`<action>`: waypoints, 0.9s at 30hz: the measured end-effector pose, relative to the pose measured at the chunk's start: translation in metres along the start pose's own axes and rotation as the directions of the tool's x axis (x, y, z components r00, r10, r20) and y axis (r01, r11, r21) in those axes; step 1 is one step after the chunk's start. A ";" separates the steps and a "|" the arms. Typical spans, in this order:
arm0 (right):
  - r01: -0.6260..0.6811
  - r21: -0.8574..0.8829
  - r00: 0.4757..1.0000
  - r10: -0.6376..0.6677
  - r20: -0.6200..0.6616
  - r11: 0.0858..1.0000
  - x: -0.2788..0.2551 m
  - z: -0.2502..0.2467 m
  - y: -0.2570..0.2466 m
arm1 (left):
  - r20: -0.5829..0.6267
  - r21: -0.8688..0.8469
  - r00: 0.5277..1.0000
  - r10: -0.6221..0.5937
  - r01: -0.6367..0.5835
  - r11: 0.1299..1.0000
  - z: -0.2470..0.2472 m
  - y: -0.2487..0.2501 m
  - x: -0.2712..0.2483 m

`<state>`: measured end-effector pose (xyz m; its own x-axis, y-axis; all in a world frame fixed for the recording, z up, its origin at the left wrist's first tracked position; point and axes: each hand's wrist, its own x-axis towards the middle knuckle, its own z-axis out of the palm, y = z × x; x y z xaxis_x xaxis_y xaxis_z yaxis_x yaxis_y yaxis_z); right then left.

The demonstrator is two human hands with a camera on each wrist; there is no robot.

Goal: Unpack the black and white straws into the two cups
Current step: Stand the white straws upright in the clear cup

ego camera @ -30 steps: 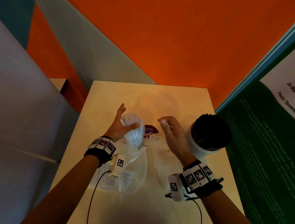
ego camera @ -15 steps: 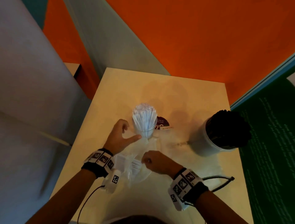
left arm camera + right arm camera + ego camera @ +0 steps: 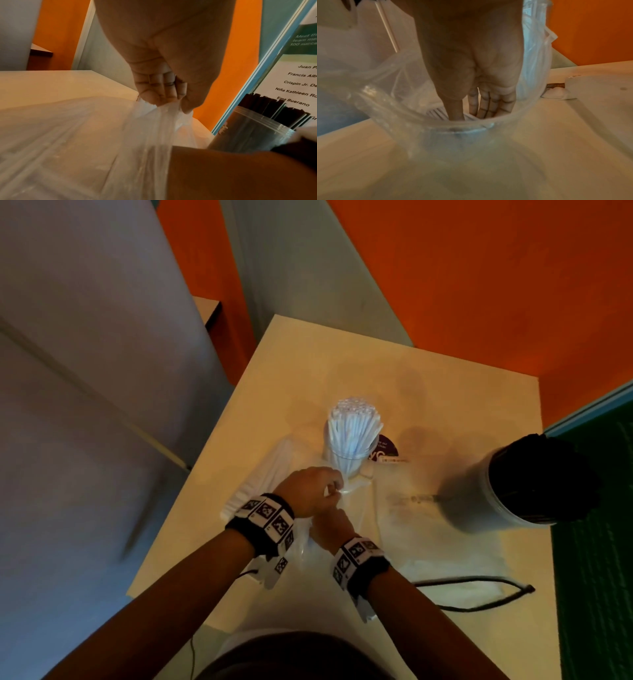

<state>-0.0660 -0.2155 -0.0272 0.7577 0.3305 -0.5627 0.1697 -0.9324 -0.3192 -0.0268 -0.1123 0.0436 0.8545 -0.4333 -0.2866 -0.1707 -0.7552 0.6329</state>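
A clear cup packed with white straws stands mid-table. At the right, a white cup holds black straws. A clear plastic bag with more white straws lies at the front left. My left hand pinches the bag's bunched edge and lifts it. My right hand reaches into the bag's mouth. Its fingers are straight, and its thumb touches the ends of the white straws. The fingertips are hidden behind the bag's rim.
An empty clear bag lies flat between the hands and the white cup. A dark cable loops over the table's front right. A green poster panel stands along the right edge. A purple label sits behind the clear cup.
Both hands have left the clear cup and come back to the bag. The left now pinches its edge and the right has gone inside its mouth.
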 end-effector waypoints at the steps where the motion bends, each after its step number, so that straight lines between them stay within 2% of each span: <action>1: 0.000 -0.009 1.000 0.000 0.002 1.000 0.000 0.001 0.000 | 0.002 -0.009 1.000 0.005 -0.005 1.000 -0.001 0.001 0.000; 8: -0.016 0.059 0.999 0.014 0.047 0.998 0.004 0.005 0.009 | 0.021 -0.044 0.999 0.033 -0.032 0.999 -0.002 0.001 0.000; 14: -0.043 0.050 0.996 0.039 0.080 0.998 0.001 -0.002 0.011 | 0.023 -0.040 0.998 0.056 -0.055 0.998 -0.001 0.003 0.000; 19: -0.035 0.161 0.987 0.009 0.160 0.986 -0.004 -0.024 0.015 | 0.027 -0.014 0.998 0.061 -0.061 0.998 -0.002 0.004 0.001; 22: -0.110 0.253 0.967 0.045 0.252 0.961 -0.013 -0.042 0.026 | 0.034 -0.007 0.998 0.049 -0.049 0.999 0.001 0.007 0.000; 24: -0.220 0.350 0.932 0.090 0.351 0.911 -0.021 -0.052 0.038 | 0.016 -0.004 0.999 0.050 -0.050 0.999 0.005 0.010 -0.001; 27: -0.300 0.325 0.904 0.158 0.398 0.897 -0.041 -0.071 0.063 | -0.122 0.097 0.977 0.177 -0.165 0.981 0.014 0.016 -0.005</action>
<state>-0.0411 -0.2981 0.0299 0.4604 0.2097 -0.8626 -0.2797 -0.8880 -0.3651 -0.0402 -0.1288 0.0451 0.8644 -0.4964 -0.0801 -0.3565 -0.7174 0.5986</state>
